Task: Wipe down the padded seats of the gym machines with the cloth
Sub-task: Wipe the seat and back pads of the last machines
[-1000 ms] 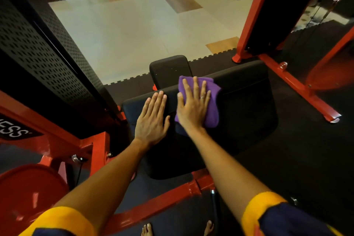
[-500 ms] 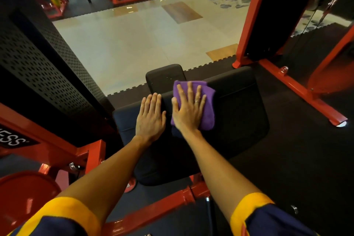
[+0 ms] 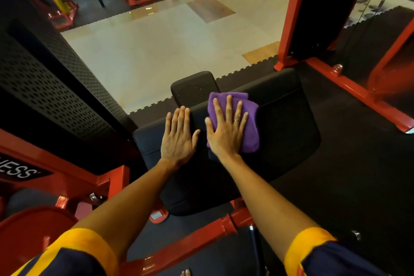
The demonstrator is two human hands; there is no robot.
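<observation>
**Flat palm on the cloth, other hand steadying the pad**

From my remote seat, I saw the right hand (image 3: 226, 134) lying flat on the purple cloth (image 3: 252, 134), fingers straight and spread, nothing curled around it. I judged that spread was deliberate. A wide palm puts even pressure on the fabric, so more of it meets the vinyl than a bunched grip would allow. The cloth was folded into a thick pad and sat on the upper middle of the black padded seat (image 3: 289, 123), with its far edge close to the seat's far rim.

The left hand (image 3: 179, 139) lay just beside it, directly on the bare upholstery. It was also flat, with the fingers together and holding nothing. It looked to me like a brace, taking some body weight and steadying the cushion while the other hand worked.

A smaller black pad (image 3: 192, 86) stood just beyond the seat's far edge, near the fingertips of both hands. The machine's red frame (image 3: 197, 232) ran beneath the seat on the near side, and a perforated black shroud (image 3: 44, 87) rose at the left.

Most of the seat's right side lay uncovered by the cloth, so I took the wiping to be mid-course.
</observation>
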